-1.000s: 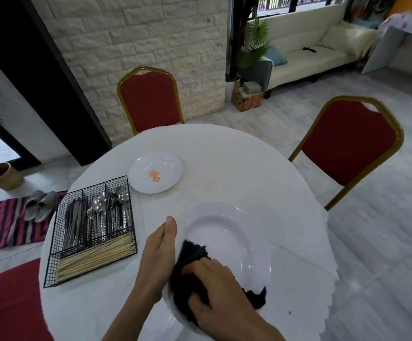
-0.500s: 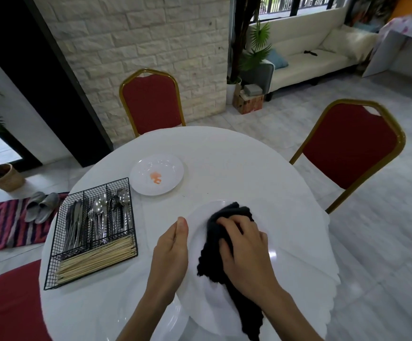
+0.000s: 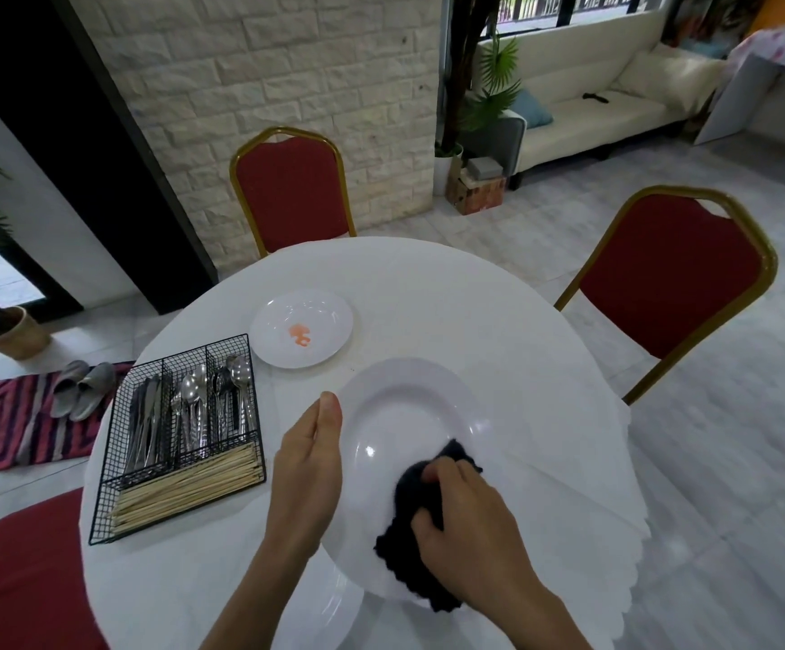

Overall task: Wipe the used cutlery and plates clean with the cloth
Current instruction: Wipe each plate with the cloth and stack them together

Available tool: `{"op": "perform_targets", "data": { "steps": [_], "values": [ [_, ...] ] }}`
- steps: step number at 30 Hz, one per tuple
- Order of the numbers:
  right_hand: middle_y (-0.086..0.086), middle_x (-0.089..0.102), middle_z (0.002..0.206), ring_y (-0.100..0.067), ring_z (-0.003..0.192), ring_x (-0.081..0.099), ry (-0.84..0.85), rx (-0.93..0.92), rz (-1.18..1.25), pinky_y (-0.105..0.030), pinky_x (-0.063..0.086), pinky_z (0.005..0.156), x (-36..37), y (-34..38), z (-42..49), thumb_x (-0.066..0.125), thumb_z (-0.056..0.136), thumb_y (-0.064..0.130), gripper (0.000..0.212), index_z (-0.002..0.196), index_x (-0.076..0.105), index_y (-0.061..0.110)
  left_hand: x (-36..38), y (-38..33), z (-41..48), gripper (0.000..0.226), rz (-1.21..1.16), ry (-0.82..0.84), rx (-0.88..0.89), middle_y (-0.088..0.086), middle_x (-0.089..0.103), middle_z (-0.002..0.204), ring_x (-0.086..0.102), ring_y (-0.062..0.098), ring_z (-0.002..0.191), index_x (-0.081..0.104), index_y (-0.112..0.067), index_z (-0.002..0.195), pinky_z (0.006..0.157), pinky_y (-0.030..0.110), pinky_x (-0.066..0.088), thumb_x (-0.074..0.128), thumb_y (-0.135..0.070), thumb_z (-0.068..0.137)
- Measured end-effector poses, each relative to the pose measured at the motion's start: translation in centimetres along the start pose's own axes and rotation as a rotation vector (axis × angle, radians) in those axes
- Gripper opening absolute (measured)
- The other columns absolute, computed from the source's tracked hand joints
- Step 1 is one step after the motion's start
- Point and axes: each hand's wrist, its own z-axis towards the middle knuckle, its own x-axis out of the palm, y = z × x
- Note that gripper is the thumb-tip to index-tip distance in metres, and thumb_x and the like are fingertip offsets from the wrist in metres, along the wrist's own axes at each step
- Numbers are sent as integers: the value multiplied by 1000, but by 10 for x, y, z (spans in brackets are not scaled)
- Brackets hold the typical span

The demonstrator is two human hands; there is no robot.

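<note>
The widest bare stretch of tabletop [image 3: 465,312] is found at centre and right of centre, from the far rim down to the large plate [image 3: 409,415]. The lower centre is taken up by that plate, gripped at its left rim by the left hand [image 3: 308,471] and pressed by the right hand [image 3: 465,523]. The left side is blocked by the wire caddy [image 3: 179,438]. Just above it stands the small plate [image 3: 301,329], with only a narrow gap left between the two plates.
</note>
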Motion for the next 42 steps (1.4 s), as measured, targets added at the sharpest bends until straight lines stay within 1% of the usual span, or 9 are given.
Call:
{"op": "perform_targets", "data": {
  "steps": [5, 8, 13, 19, 27, 31, 33, 37, 42],
  "values": [
    [3, 50, 131, -20, 116, 50, -231, -53, -8, -28, 35, 93, -2, 11, 15, 39, 91, 26, 44, 132, 54, 21, 13, 1, -8, 37, -56, 10, -68, -17, 67, 87, 58, 2, 84, 62, -31, 88, 81, 23, 46, 36, -53, 104],
    [6, 47, 141, -15, 127, 45, -212, -130, 43, -31, 34, 104, -1, 30, 13, 29, 91, 33, 52, 138, 51, 24, 21, 3, -17, 39, -72, 27, -114, -12, 67, 86, 60, -5, 72, 61, -24, 86, 73, 17, 46, 36, -46, 105],
    [15, 54, 134, -8, 119, 54, -94, -331, 92, -26, 39, 101, 15, 47, -10, 39, 95, 33, 44, 136, 52, 32, 6, 8, -9, 50, -188, 38, -247, 11, 78, 94, 73, 28, 98, 76, -15, 94, 94, 49, 55, 40, -48, 104],
    [17, 60, 108, -9, 100, 55, 13, -405, 78, -22, 35, 85, 19, 40, -16, 48, 83, 26, 38, 118, 59, 36, -7, 1, -9, 36, -200, -60, -294, -13, 54, 71, 53, 6, 72, 50, -29, 71, 71, 23, 43, 44, -44, 104],
    [21, 56, 110, 0, 105, 45, 83, -347, 148, -23, 34, 97, 0, 38, -1, 49, 86, 21, 32, 113, 58, 36, 1, 6, -12, 48, -192, 6, -256, 5, 66, 84, 63, 19, 82, 61, -12, 86, 82, 32, 50, 41, -53, 102],
    [24, 53, 125, 2, 118, 42, -6, -298, 79, -21, 30, 99, 3, 22, 9, 46, 94, 24, 34, 125, 55, 35, 7, -1, -25, 39, -169, 14, -302, -25, 67, 67, 59, -17, 70, 63, -27, 77, 69, 8, 44, 39, -39, 106],
    [19, 53, 131, -2, 123, 43, -85, -240, 23, -22, 30, 99, 10, 10, 17, 43, 95, 28, 36, 129, 55, 32, 8, 4, -29, 32, -179, 19, -328, -30, 61, 92, 56, -17, 86, 65, -29, 94, 86, 12, 38, 38, -39, 106],
    [10, 54, 138, -14, 125, 52, -174, -172, -95, -31, 41, 98, 27, -5, 20, 34, 98, 34, 44, 136, 55, 26, 3, 4, -22, 53, -191, -17, -342, -14, 53, 142, 45, 8, 135, 53, -19, 143, 115, 32, 31, 37, -50, 104],
    [5, 59, 133, -18, 117, 58, -273, -167, -165, -32, 49, 91, 37, 1, 12, 40, 97, 32, 41, 134, 56, 24, -5, -10, -17, 21, -194, -14, -281, -33, 53, 81, 48, -16, 75, 55, -38, 95, 85, 18, 38, 38, -40, 107]
  ]
}}
